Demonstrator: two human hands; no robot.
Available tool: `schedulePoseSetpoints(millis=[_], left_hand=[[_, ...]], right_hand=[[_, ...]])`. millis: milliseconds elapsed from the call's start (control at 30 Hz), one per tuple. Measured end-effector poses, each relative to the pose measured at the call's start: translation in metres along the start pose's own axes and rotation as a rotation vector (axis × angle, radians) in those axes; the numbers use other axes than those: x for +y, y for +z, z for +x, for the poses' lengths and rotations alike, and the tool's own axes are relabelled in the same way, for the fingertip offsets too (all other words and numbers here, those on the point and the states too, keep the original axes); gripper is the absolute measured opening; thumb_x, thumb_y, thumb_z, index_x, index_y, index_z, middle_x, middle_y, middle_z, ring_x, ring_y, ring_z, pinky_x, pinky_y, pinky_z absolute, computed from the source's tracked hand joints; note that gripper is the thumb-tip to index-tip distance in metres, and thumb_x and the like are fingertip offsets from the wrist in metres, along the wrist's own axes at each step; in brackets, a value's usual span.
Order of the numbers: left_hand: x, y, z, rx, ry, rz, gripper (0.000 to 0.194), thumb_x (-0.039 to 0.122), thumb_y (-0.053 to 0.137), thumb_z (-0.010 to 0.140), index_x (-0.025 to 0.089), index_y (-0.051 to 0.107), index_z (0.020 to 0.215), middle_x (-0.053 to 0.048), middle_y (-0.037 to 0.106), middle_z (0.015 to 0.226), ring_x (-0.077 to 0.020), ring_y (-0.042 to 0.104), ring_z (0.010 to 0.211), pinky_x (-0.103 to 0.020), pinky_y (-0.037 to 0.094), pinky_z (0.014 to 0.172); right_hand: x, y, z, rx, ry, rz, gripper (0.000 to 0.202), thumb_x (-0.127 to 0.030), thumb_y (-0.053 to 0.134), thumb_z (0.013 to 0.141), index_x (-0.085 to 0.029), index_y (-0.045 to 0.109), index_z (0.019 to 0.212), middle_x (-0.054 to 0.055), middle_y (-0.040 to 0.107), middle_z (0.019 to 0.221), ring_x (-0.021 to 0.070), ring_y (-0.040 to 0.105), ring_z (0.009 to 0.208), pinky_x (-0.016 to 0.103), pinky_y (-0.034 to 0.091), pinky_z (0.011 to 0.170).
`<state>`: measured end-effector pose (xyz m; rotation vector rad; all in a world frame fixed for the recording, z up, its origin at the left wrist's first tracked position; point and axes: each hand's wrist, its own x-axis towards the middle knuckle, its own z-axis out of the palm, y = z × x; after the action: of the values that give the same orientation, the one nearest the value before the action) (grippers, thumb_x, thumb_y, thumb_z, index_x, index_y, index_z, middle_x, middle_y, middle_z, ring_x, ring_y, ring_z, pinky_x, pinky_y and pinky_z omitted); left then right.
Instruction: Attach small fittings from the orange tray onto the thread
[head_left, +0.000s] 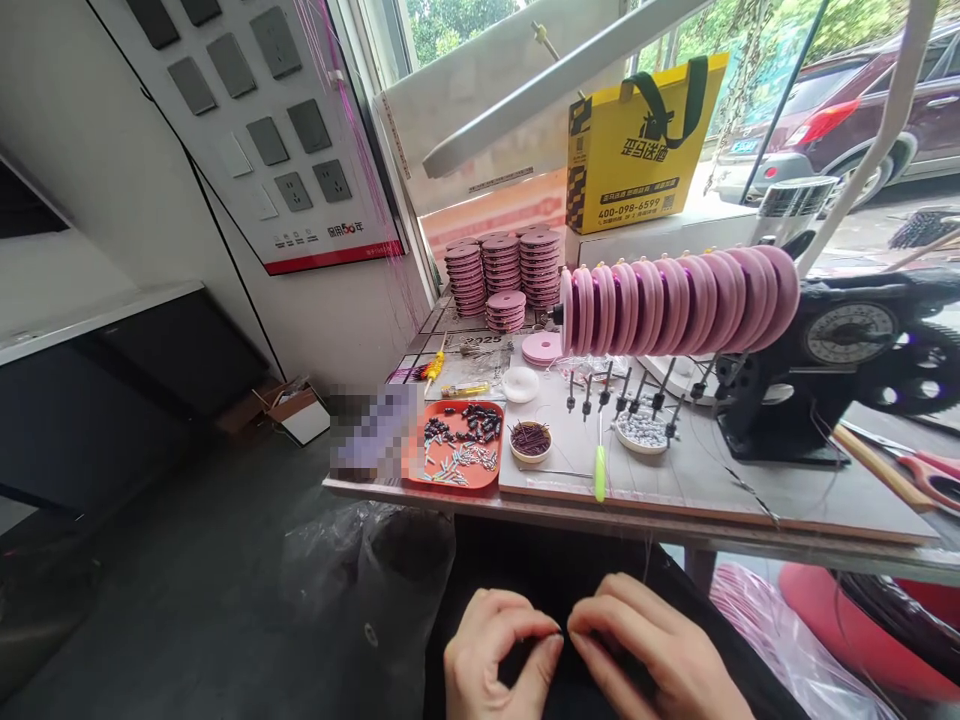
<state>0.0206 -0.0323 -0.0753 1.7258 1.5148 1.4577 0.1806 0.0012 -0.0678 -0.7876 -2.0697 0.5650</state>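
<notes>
Low in the view, in front of the table edge and over dark clothing, my left hand [499, 645] is closed in a pinch. A tiny dark bit shows at its fingertips, too small to name. Just beside it, my right hand [652, 640] also pinches, thumb against fingers; whatever it holds is hidden. The fingertips of both hands almost meet. Above them on the table lie an orange tray [411, 472] of small black and metal parts, a small dish of dark brown pieces [530, 439] and a dish of silvery beads [643, 429].
A row of pink spools [675, 300] sits on a black winding machine [787, 415], with weights hanging below on lines. More pink spools [501, 268] stand stacked behind. A green-handled tool [599, 473], red-handled scissors [934, 478] and a yellow bag [637, 150] are also there.
</notes>
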Motion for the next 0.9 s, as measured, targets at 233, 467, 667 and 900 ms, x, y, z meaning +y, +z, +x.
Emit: schedulePoseSetpoints(millis=[233,467,667,900], left_hand=[[-0.001,0.000,0.000,-0.003,0.039,0.031,0.005,0.020,0.067,0.075,0.023,0.067,0.072,0.003,0.061,0.069,-0.0113,0.057,0.063,-0.021,0.043,0.059],[-0.001,0.000,0.000,0.007,0.067,0.049,0.006,0.017,0.067,0.075,0.022,0.066,0.071,0.002,0.062,0.069,-0.0122,0.057,0.062,-0.022,0.043,0.058],[-0.002,0.002,-0.001,0.032,0.120,0.088,0.007,0.018,0.065,0.076,0.022,0.064,0.071,0.002,0.060,0.068,-0.0111,0.055,0.062,-0.021,0.042,0.057],[-0.001,0.004,-0.001,0.043,0.170,0.130,0.007,0.017,0.063,0.076,0.022,0.062,0.071,0.002,0.058,0.067,-0.0112,0.054,0.062,-0.022,0.041,0.056]], right_hand=[[0.001,0.001,0.001,-0.026,-0.026,-0.014,0.015,-0.007,0.041,0.090,-0.019,0.051,0.088,0.001,0.051,0.071,0.0133,0.054,0.061,0.020,0.043,0.053],[0.000,0.002,0.000,-0.028,-0.004,-0.029,0.014,-0.009,0.041,0.091,-0.020,0.050,0.088,0.001,0.052,0.071,0.0138,0.054,0.061,0.021,0.043,0.053],[-0.001,0.006,0.001,0.035,-0.034,-0.090,0.016,-0.008,0.040,0.091,-0.020,0.050,0.086,0.001,0.051,0.069,0.0140,0.051,0.059,0.022,0.041,0.052],[0.000,0.012,0.000,0.036,-0.048,-0.120,0.018,-0.010,0.036,0.093,-0.020,0.048,0.084,0.000,0.049,0.066,0.0132,0.050,0.058,0.021,0.039,0.049]])
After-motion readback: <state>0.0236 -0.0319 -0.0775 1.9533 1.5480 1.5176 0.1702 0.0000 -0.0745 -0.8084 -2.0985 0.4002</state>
